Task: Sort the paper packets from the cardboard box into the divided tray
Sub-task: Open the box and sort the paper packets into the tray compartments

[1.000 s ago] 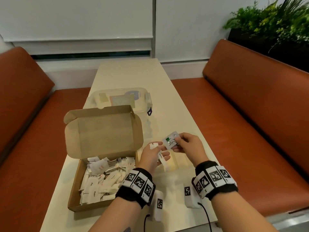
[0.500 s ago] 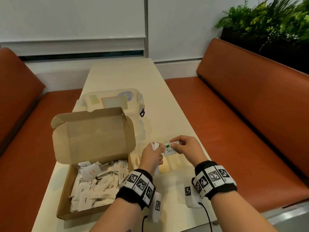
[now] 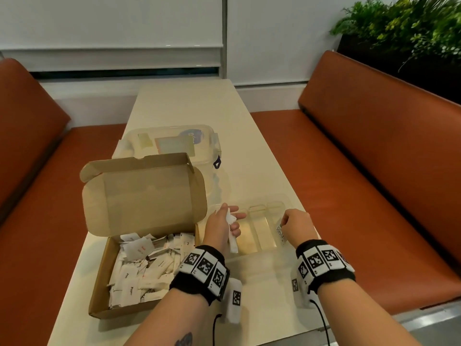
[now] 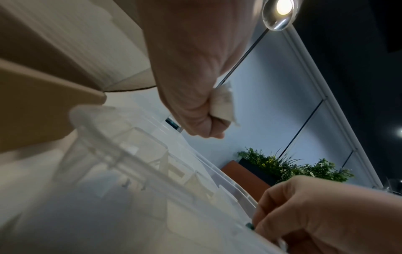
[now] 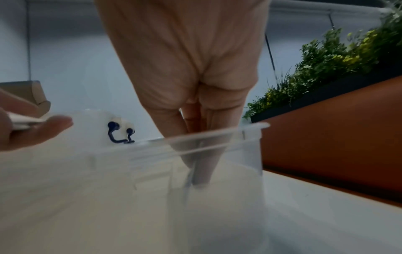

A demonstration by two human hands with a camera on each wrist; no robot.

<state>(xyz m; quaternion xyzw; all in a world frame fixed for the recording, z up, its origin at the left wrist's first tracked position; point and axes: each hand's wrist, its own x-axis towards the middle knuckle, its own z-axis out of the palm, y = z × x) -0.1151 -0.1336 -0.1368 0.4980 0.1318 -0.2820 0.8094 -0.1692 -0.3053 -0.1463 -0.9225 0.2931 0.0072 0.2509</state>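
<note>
In the lower right of the head view, the right hand (image 3: 296, 227) pinches a Stevia packet (image 3: 281, 233) inside the rightmost compartment of the clear divided tray (image 3: 259, 208). The left hand (image 3: 222, 226) grips white packets (image 3: 230, 231) at centre, beside the open cardboard box (image 3: 99, 283) at lower left.

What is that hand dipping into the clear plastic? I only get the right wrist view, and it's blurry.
Observer: The head view shows the right hand pinching a packet printed "Stevia" at the right end of the divided tray.
Visitor: And the hand at my picture's left edge?
Observer: That is the left hand. It grips several white packets over the tray's left end.
Visitor: Where do the packets come from?
Observer: From an open cardboard box to the left of the tray, heaped with more of them.
</note>
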